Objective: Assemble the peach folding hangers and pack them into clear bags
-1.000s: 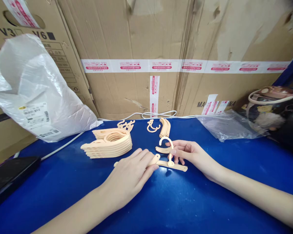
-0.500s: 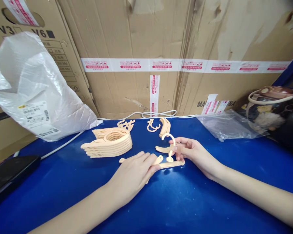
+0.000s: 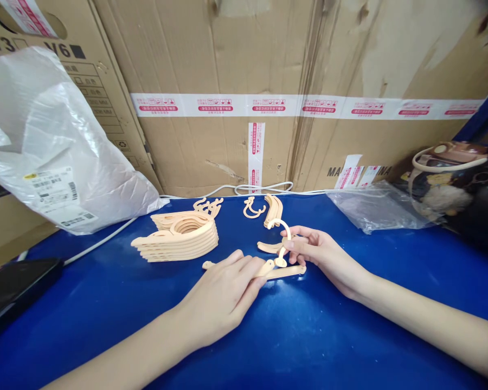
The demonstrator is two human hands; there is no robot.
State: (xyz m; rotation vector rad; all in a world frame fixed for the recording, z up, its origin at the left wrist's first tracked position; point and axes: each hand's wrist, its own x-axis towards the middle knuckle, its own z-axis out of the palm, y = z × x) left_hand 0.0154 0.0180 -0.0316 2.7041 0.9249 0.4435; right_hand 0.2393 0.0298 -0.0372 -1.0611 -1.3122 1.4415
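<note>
Between the thumb and fingers of my right hand [image 3: 321,252] is a cream plastic hanger hook [image 3: 287,232], curved end up. Its flat round base sits close to the end of a hanger arm [image 3: 267,267]; whether they touch I cannot tell. My left hand [image 3: 222,292] is closed over that arm and a second hanger arm [image 3: 287,272] lying across the table; the palm hides most of both. Behind my right fingers lies another curved hanger arm [image 3: 268,247], partly covered. To the left stands a neat stack of cream hanger pieces [image 3: 179,252].
Toward the back lie several loose hooks [image 3: 207,206], more hooks [image 3: 252,210] and a small pile of hanger arms [image 3: 273,210]. A white cable [image 3: 264,188] runs along cardboard boxes [image 3: 215,146]. A white bag [image 3: 73,162] and black device [image 3: 20,292] are left; clear plastic [image 3: 374,208] is right.
The hook's base has come closer to the end of the upper hanger arm under my left hand. My left hand has shifted slightly right; the view has moved a little.
</note>
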